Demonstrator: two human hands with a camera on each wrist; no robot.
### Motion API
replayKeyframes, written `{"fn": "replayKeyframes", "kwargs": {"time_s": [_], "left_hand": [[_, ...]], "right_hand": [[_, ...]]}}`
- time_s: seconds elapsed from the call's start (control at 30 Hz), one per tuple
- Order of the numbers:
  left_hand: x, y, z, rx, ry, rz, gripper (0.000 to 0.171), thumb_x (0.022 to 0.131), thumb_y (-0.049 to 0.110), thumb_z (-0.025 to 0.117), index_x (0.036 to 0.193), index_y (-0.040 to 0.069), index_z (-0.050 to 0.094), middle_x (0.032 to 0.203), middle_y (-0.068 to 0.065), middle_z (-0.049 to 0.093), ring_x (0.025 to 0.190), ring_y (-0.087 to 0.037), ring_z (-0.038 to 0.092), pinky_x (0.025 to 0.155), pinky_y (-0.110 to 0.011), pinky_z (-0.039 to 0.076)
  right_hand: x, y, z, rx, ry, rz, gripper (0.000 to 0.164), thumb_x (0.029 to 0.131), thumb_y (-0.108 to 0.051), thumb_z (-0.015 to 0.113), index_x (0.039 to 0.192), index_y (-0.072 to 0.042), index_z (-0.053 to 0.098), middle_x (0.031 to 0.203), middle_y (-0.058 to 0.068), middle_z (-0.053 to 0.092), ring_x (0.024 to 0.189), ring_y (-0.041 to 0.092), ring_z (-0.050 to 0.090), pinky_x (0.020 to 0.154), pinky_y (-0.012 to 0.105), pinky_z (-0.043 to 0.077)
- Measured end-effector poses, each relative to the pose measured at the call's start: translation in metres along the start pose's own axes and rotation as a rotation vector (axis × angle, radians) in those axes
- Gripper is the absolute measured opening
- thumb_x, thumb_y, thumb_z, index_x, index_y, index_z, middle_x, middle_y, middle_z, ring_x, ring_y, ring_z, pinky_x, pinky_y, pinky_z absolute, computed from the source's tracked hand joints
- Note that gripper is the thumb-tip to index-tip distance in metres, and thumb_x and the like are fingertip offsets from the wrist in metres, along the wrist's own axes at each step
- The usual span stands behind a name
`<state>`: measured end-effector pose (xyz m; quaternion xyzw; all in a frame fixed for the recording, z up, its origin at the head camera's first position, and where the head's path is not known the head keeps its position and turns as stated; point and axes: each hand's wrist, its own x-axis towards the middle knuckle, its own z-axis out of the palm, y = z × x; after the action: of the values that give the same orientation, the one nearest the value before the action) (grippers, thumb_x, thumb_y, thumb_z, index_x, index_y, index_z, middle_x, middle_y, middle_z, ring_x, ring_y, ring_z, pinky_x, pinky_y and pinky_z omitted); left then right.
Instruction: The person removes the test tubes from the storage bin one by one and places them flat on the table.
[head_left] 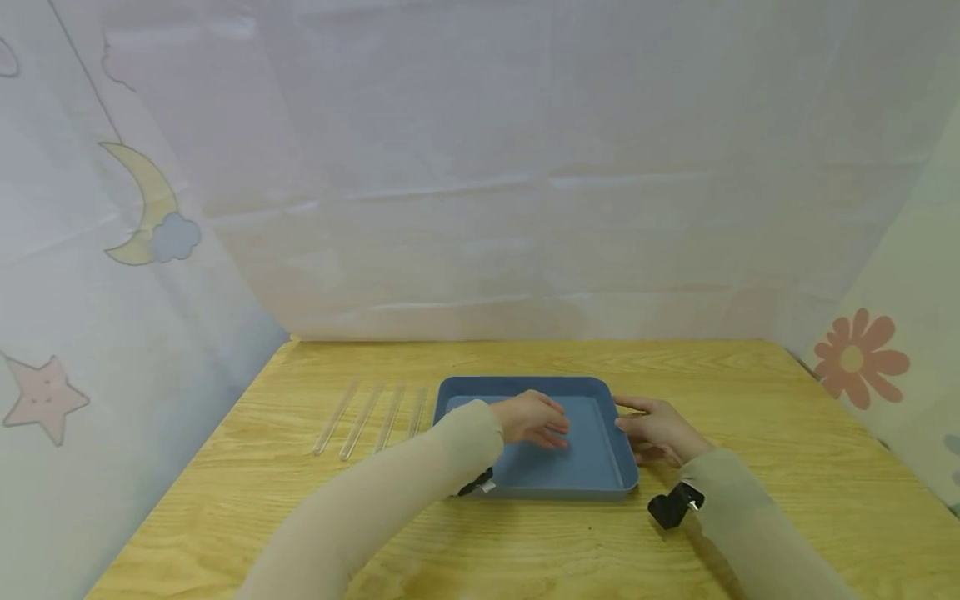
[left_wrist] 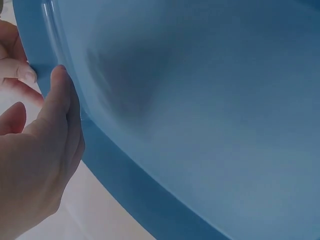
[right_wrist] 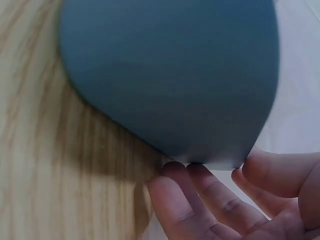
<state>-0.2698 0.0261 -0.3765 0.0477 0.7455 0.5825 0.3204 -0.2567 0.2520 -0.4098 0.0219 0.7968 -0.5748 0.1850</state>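
Observation:
A shallow blue tray (head_left: 555, 475) lies on the wooden table. My left hand (head_left: 531, 418) reaches over its inside, empty, with fingers extended toward the right side. In the left wrist view, those fingers (left_wrist: 60, 107) overlap the tray wall and cast a shadow on the tray floor. Past their tips, a narrow clear streak (left_wrist: 54, 32), tube-like in look, runs along the inner wall. My right hand (head_left: 660, 429) is at the tray's right side. Its fingertips (right_wrist: 167, 192) touch the outer wall in the right wrist view. Several clear tubes (head_left: 363, 421) lie left of the tray.
The wooden table (head_left: 750, 400) extends around the tray to a pale hanging cloth (head_left: 510, 208) at the back. Cloth with printed shapes also hangs at both sides. A black wrist device (head_left: 675, 504) sits at the right cuff, close over the table.

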Motion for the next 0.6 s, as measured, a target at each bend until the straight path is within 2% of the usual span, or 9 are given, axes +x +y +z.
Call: {"fn": "replayKeyframes", "kwargs": {"time_s": [0.17, 0.43, 0.6], "left_hand": [[0.004, 0.002, 0.003, 0.011, 0.007, -0.02, 0.045, 0.097, 0.0, 0.056, 0.139, -0.01, 0.044, 0.124, -0.026, 0.059, 0.106, -0.038, 0.063, 0.091, -0.044, 0.052], [0.018, 0.007, 0.011, 0.069, -0.023, -0.04, 0.047, 0.097, 0.003, 0.057, 0.14, -0.009, 0.043, 0.125, -0.026, 0.06, 0.104, -0.036, 0.065, 0.089, -0.041, 0.053], [0.027, 0.009, 0.018, 0.102, -0.011, -0.053, 0.047, 0.096, 0.003, 0.058, 0.139, -0.01, 0.044, 0.122, -0.027, 0.061, 0.103, -0.037, 0.066, 0.088, -0.042, 0.054]], "right_hand": [[0.001, -0.001, 0.0, -0.035, -0.006, -0.015, 0.059, 0.1, -0.006, 0.051, 0.151, 0.004, 0.024, 0.137, 0.037, 0.042, 0.077, 0.02, 0.061, 0.061, 0.036, 0.053], [0.002, -0.001, -0.003, -0.034, -0.02, -0.005, 0.059, 0.1, -0.005, 0.051, 0.151, 0.005, 0.022, 0.135, 0.037, 0.044, 0.084, 0.021, 0.066, 0.065, 0.037, 0.055], [0.004, -0.001, -0.003, -0.037, -0.015, 0.01, 0.06, 0.1, -0.006, 0.052, 0.151, 0.004, 0.023, 0.136, 0.037, 0.043, 0.091, 0.025, 0.067, 0.067, 0.039, 0.056]]}}
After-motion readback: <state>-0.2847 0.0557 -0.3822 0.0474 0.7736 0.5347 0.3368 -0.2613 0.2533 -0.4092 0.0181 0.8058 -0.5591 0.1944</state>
